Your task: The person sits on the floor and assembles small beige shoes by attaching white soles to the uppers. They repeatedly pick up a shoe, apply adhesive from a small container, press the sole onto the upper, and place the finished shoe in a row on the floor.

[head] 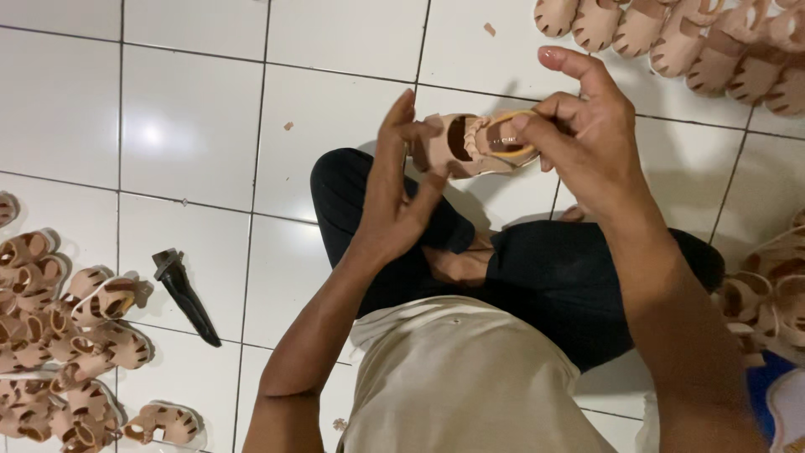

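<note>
1. Beige shirt (470,377) fills the bottom of the view, closest to the lens, with both forearms rising out of it toward the middle of the picture
2. Crossed legs in dark trousers (570,277) come next; the person sits on the white tiled floor (193,126), and a bare foot shows between the knees
3. Above the lap, both hands work on 1 small tan sandal (457,147), held in the air over the tiles, touching neither floor nor legs
4. Left hand (394,201) stands with fingers upright and loosely spread; its fingertips press against the heel end of the sandal, steadying rather than clamping it
5. Right hand (579,143) is curled over the toe end, index finger and bent fingers pinching the upper beside a yellow band (516,138), thumb lifted free
6. Risk as I judge it: the left side only braces the shoe, so a hard tug from the right could twist it loose and drop it to the tiles; the thin strap could also tear or stretch if pulled unevenly
7. Left of the knee lies a black tool (186,298) on the floor, beside a heap of finished sandals (59,335)
8. Farthest off, a row of matching sandals (688,38) lines the top right corner
</note>
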Motion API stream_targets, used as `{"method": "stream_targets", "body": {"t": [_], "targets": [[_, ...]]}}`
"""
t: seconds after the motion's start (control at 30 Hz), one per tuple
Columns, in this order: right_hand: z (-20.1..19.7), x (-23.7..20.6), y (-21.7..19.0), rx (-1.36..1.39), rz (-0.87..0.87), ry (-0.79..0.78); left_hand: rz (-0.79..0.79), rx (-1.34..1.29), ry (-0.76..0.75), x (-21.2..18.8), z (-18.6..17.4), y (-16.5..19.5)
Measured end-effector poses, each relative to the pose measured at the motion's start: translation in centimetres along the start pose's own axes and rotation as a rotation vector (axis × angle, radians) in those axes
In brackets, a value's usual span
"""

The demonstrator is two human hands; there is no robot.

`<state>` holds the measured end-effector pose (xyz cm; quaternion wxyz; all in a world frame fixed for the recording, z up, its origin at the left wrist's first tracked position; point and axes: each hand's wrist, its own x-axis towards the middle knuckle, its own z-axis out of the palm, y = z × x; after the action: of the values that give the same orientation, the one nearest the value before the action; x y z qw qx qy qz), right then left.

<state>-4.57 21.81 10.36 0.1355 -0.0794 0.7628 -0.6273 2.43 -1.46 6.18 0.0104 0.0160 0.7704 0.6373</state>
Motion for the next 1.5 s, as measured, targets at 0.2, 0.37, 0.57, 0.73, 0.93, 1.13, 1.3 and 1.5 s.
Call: {"method": "stream_targets", "body": {"t": [0.2, 0.37, 0.57, 0.73, 0.93, 1.13, 1.3, 1.5], "targets": [[-0.4, 1.2, 0.8, 0.109, 0.225, 0.007, 0.199, 0.374, -0.175, 0.1, 1.3, 1.2], [-0.9, 1.6, 2.0, 0.186, 0.291, -0.019, 0.244, 0.372, -0.302, 0.3, 1.3, 1.2], [-1.9, 1.6, 4.3, 0.268, 0.364, -0.133, 0.063, 0.283, -0.339, -0.5, 0.9, 1.5], [-3.1, 2.1, 5.7, 0.230, 0.316, -0.140, -0.164, 0.158, -0.389, 1.9, 1.1, -1.2], [-7.8, 1.7, 8.5, 0.078, 0.220, 0.296, -0.412, -0.098, -0.040, 10.9, 7.4, -6.8], [-11.6, -3.4, 12.0, 0.059, 0.269, 0.395, -0.072, -0.079, 0.189, 23.4, 13.2, -10.9], [-15.6, -9.4, 13.6, -0.049, 0.363, 0.594, 0.084, 0.573, 0.225, 26.6, 15.3, -15.2], [-21.6, -17.2, 18.4, -0.378, 0.264, 0.823, 0.109, 0.583, 0.207, 27.3, 17.4, -18.7]]}}
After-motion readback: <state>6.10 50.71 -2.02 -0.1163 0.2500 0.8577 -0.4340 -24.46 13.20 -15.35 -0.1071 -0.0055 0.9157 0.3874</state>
